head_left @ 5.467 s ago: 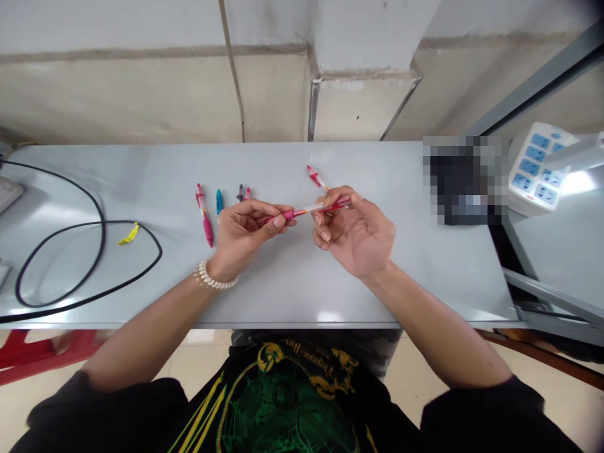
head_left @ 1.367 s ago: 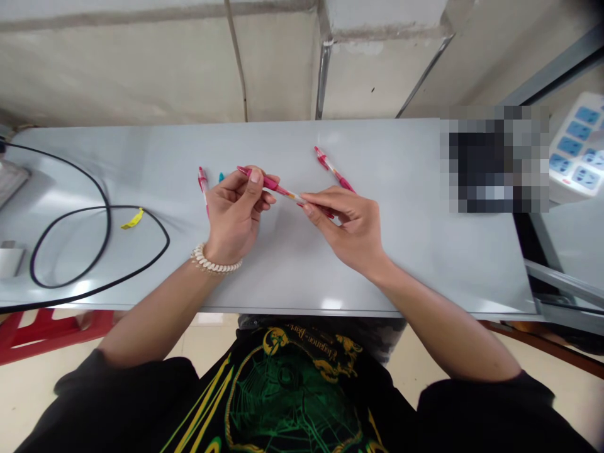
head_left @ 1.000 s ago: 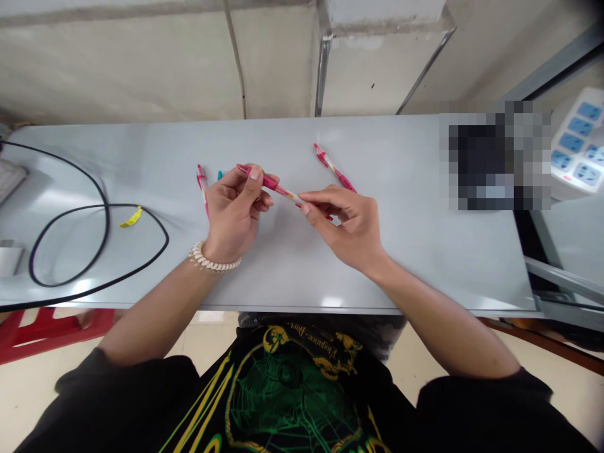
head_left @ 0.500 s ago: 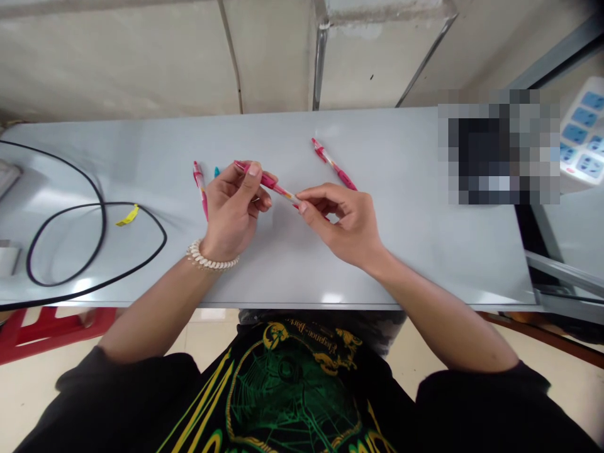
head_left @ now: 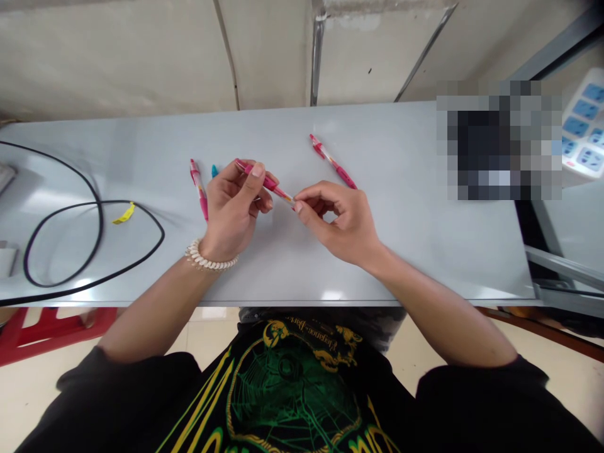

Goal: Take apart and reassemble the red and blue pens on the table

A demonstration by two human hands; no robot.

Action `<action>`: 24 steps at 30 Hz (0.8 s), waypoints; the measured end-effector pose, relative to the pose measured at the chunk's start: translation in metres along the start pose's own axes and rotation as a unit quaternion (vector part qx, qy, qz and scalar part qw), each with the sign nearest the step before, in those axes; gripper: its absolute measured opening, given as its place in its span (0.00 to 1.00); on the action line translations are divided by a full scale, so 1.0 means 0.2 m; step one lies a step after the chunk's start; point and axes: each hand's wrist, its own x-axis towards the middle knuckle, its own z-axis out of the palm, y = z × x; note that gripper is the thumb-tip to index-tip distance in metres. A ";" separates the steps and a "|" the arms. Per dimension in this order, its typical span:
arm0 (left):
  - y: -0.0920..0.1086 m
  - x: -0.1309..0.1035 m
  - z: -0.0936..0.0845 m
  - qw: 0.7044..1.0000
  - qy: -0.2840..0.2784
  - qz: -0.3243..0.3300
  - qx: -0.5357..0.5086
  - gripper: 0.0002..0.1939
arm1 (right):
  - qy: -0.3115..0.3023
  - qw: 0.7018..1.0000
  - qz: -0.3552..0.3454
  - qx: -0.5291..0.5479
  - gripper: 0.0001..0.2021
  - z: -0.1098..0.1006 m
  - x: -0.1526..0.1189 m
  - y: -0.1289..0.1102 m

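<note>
held over the bench (head_left: 264, 270), a pink pen (head_left: 271, 183) spans my left grip (head_left: 234, 204), closed round its pink part, and my right grip (head_left: 343, 220), pinching its clear part, the handling seemingly unfinished, while a second pen (head_left: 333, 162) lies just beyond.

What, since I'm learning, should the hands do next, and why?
Perhaps a slight twist by the right hand, with the left hand steady: both pinch one pen, the left at its pink grip, the right at its clear part.
</note>
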 end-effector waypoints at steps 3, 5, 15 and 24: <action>-0.01 0.00 0.00 1.000 -0.012 0.012 -0.003 0.16 | -0.002 1.000 0.001 -0.001 0.06 0.00 0.00 0.00; -0.01 0.00 0.00 1.000 -0.021 0.019 -0.004 0.16 | -0.002 1.000 0.001 0.000 0.06 0.00 0.00 0.00; -0.02 0.00 -0.01 0.999 -0.027 0.021 -0.011 0.16 | -0.003 1.000 0.007 0.008 0.06 0.00 0.00 0.00; -0.02 0.00 -0.01 1.000 -0.022 0.018 -0.003 0.18 | -0.006 1.000 0.011 0.006 0.07 0.00 0.00 -0.01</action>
